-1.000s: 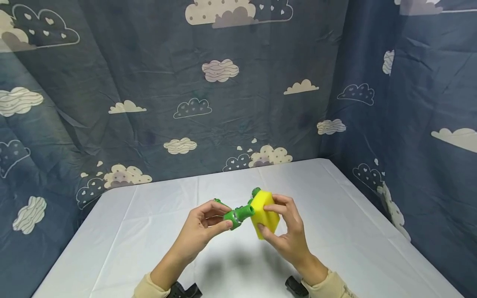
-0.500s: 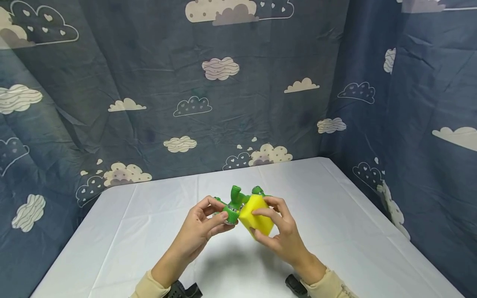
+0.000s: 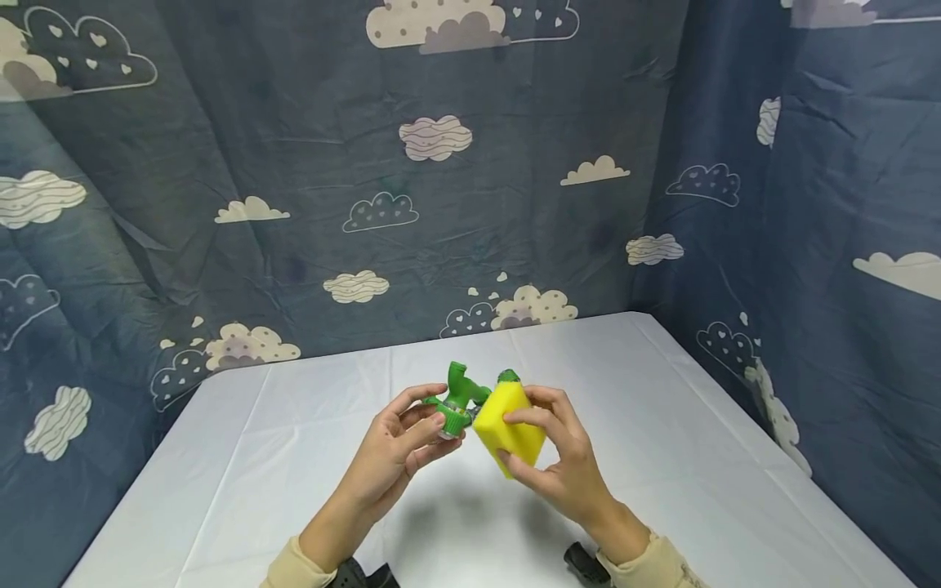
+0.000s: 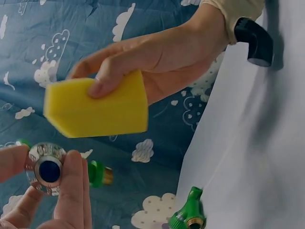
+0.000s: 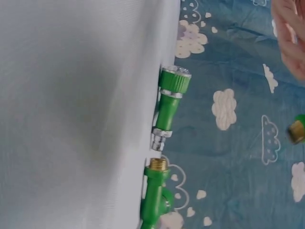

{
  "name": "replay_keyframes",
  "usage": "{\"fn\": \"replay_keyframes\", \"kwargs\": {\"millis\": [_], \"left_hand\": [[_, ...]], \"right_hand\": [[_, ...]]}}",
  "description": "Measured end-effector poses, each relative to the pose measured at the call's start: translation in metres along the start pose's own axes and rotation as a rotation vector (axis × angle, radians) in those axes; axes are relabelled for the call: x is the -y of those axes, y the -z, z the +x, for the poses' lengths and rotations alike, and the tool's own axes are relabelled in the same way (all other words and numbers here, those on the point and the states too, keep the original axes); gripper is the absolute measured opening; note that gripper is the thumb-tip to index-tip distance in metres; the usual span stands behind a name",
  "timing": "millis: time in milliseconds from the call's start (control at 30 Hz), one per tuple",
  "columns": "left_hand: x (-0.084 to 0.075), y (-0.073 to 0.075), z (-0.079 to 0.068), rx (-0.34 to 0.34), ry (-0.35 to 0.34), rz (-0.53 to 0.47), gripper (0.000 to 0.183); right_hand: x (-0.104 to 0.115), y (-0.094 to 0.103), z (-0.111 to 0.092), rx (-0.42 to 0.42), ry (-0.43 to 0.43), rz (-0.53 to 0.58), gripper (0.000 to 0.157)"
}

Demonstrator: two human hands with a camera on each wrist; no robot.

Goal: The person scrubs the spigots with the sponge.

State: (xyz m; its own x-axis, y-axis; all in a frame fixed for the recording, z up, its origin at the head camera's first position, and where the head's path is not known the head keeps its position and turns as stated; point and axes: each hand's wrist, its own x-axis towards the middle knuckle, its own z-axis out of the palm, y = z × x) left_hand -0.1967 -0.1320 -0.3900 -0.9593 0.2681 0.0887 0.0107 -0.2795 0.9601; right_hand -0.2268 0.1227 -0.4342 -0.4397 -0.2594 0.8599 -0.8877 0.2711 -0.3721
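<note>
In the head view my left hand [image 3: 393, 445] pinches the ribbed collar of a green Y-shaped hose connector [image 3: 457, 398] between thumb and fingers, above the table. The left wrist view shows the connector's metal end [image 4: 38, 164], with a dark blue centre, between the fingertips; a green outlet with a brass tip [image 4: 97, 174] juts out beyond them. My right hand [image 3: 566, 457] grips a yellow block sponge [image 3: 510, 429] from its right side, just right of the connector. A gap separates sponge and connector in the left wrist view.
On the white-covered table [image 3: 294, 465] lie a green and silver nozzle [image 5: 167, 112] and a green fitting with a brass thread [image 5: 152, 195]. In the head view the sponge partly hides a green piece [image 3: 507, 376]. A dark cloud-patterned curtain [image 3: 470, 204] stands behind the table.
The left hand has turned the connector: a tapered branch that pointed right toward the sponge now points up. The sponge has moved slightly, still in the right hand.
</note>
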Motion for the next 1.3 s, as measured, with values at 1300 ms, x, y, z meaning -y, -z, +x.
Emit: {"fn": "replay_keyframes", "kwargs": {"millis": [1300], "left_hand": [[-0.0005, 0.0014, -0.0032, 0.187, -0.015, 0.197, 0.066]], "right_hand": [[-0.002, 0.0007, -0.0001, 0.07, -0.064, -0.1, 0.049]]}}
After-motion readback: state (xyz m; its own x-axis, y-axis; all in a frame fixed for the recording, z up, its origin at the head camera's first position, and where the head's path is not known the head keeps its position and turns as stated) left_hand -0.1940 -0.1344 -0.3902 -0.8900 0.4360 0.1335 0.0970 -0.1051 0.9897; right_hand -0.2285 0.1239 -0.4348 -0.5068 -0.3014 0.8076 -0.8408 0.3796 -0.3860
